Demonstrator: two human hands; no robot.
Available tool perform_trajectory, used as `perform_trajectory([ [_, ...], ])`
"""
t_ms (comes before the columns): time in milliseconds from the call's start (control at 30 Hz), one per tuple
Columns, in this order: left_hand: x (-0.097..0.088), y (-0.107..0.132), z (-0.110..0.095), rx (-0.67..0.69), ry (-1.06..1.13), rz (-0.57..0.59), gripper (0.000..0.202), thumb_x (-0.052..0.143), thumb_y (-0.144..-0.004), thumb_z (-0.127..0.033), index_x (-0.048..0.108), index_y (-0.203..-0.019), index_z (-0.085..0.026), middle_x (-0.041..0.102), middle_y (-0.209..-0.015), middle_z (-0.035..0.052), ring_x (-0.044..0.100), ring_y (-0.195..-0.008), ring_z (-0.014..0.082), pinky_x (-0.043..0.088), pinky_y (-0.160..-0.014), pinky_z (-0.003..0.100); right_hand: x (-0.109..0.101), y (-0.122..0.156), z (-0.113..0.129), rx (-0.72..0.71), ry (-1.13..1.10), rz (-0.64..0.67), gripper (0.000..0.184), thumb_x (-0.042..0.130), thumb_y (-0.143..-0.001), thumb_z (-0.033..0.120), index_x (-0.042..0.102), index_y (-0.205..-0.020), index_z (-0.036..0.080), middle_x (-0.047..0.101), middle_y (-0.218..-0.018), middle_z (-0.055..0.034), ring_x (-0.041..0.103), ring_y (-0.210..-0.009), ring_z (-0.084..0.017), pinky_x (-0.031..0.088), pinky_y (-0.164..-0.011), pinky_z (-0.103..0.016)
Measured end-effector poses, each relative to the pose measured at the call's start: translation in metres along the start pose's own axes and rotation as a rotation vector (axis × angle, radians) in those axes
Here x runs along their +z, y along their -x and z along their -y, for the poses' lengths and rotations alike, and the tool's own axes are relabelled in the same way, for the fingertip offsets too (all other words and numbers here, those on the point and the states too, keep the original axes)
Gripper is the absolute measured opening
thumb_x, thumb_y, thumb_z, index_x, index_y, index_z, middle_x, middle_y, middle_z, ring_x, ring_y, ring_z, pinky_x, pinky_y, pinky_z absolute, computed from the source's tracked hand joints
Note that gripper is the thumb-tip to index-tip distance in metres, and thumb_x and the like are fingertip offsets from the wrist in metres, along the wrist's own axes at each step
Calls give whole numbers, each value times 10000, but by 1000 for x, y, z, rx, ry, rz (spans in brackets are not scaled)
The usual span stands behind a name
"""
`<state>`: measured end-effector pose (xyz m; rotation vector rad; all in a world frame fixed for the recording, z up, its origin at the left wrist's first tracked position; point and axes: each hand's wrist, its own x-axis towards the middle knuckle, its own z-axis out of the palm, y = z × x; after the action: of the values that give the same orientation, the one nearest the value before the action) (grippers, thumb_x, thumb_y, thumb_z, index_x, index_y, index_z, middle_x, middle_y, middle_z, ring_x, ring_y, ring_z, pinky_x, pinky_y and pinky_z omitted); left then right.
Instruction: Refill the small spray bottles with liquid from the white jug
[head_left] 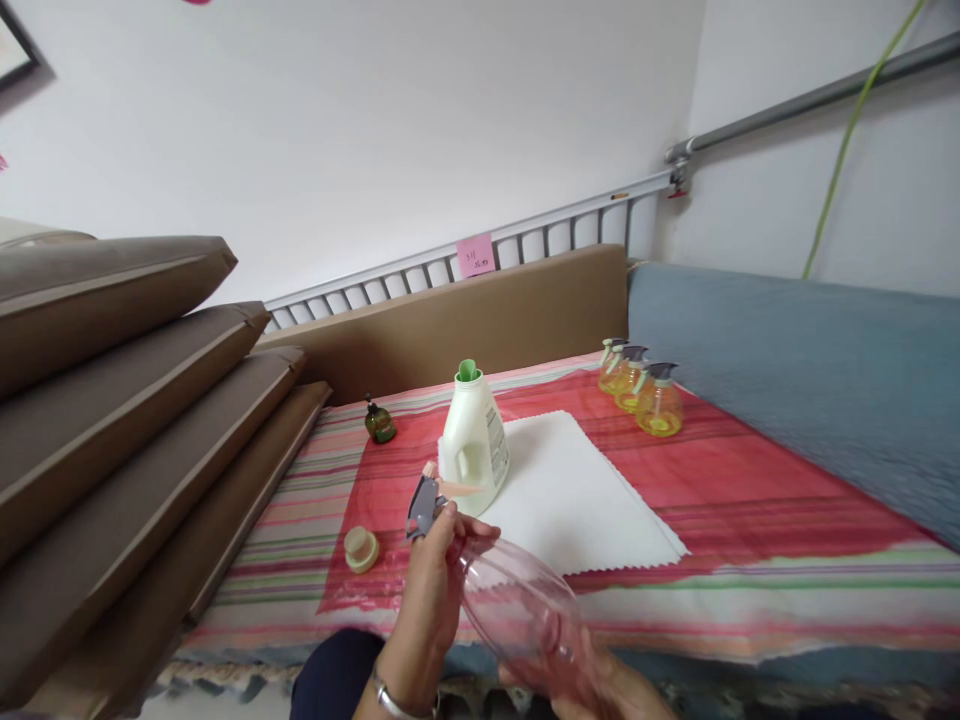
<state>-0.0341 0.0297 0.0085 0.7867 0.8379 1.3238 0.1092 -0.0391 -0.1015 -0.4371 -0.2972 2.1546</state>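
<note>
A clear pink spray bottle (517, 600) lies tilted in front of me, its base toward me. My left hand (442, 565), a bracelet on its wrist, is closed around the neck, just below the grey and peach spray head (426, 502). At the lower end my right hand (600, 685) grips the base, partly blurred and cut off by the picture's edge. Just beyond the spray head stands a pale detergent jug (474, 440) with a green spout and no cap on it. Its cap (361, 550), as it appears, rests left of my left hand.
Several spray bottles (660, 405) with yellow liquid stand in a row at right. A white scalloped mat (577, 510) lies on the striped cloth (750, 510). A dark green pump bottle (380, 422) stands back left. Brown cushions (150, 400) are stacked at left; a blue cushion (795, 370) borders the right.
</note>
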Motion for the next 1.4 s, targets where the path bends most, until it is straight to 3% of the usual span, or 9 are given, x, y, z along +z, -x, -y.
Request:
perform_trajectory([
  [100, -2, 0, 1, -4, 17, -28, 348, 640, -751, -437, 568, -560, -155, 680, -647, 53, 655, -730, 220, 448, -819, 361, -2, -3, 5, 115, 47, 101, 628, 572, -700, 674, 619, -1070, 169, 732, -857, -182, 534, -371, -30, 321, -343, -86],
  [233, -4, -1, 2, 30, 86, -58, 325, 681, -718, -431, 601, -590, -143, 662, -607, 28, 660, -717, 210, 459, -842, 367, 5, -7, 7, 91, 25, 68, 609, 591, -696, 664, 585, -1108, 216, 713, -997, -117, 683, -651, -147, 502, -590, -223],
  [467, -4, 1, 3, 48, 89, -76, 331, 685, -716, -444, 580, -598, -153, 664, -600, 28, 664, -712, 207, 467, -819, 353, 23, -4, 0, -119, 261, -140, 1138, 801, -538, 486, 50, -1387, 379, 504, -1275, -115, 672, -693, -198, 494, -650, -360],
  [600, -4, 4, 5, 51, 79, -60, 309, 636, -773, -415, 570, -616, -157, 678, -623, 35, 667, -730, 211, 463, -832, 363, 26, 2, -1, -218, 348, -201, 1091, 823, -523, 427, 131, -1367, 399, 347, -1428, -117, 671, -779, -196, 505, -638, -324],
  [733, -5, 6, 3, 13, 97, 22, 320, 582, -814, -404, 541, -604, -166, 691, -654, 53, 669, -752, 232, 445, -852, 384, 23, 2, 7, 16, 209, -71, 804, 714, -630, 567, 402, -1294, 239, 691, -969, -91, 670, -635, -165, 499, -531, -239],
  [933, -5, 7, 2, -37, 89, 89, 325, 599, -787, -422, 532, -593, -170, 686, -635, 58, 665, -722, 248, 438, -836, 398, 26, -6, 10, 262, 19, 9, 756, 314, -776, 751, 635, -950, 89, 693, -619, -106, 654, -520, -150, 458, -414, -156],
  [1100, -4, 7, 6, 28, 33, -19, 334, 614, -770, -406, 510, -546, -181, 662, -586, 34, 649, -680, 221, 442, -810, 369, 26, -2, 2, 84, 43, -107, 550, 627, -708, 607, 562, -1123, 251, 681, -653, 19, 576, -390, -83, 428, -359, -140],
  [1200, -1, 7, 2, 50, 5, -56, 343, 644, -736, -421, 507, -532, -181, 664, -589, 43, 648, -694, 228, 443, -803, 363, 21, 3, 0, -50, 135, -79, 731, 755, -672, 431, 393, -1304, 368, 689, -712, 49, 497, -339, -27, 367, -341, -105],
  [1400, 3, 7, -6, -17, 39, 131, 337, 588, -793, -419, 539, -571, -170, 657, -586, 52, 640, -663, 222, 458, -784, 378, 21, -3, 6, 244, -27, 93, 704, 523, -704, 714, 683, -880, 52, 715, -705, -108, 623, -511, -87, 444, -423, -119],
])
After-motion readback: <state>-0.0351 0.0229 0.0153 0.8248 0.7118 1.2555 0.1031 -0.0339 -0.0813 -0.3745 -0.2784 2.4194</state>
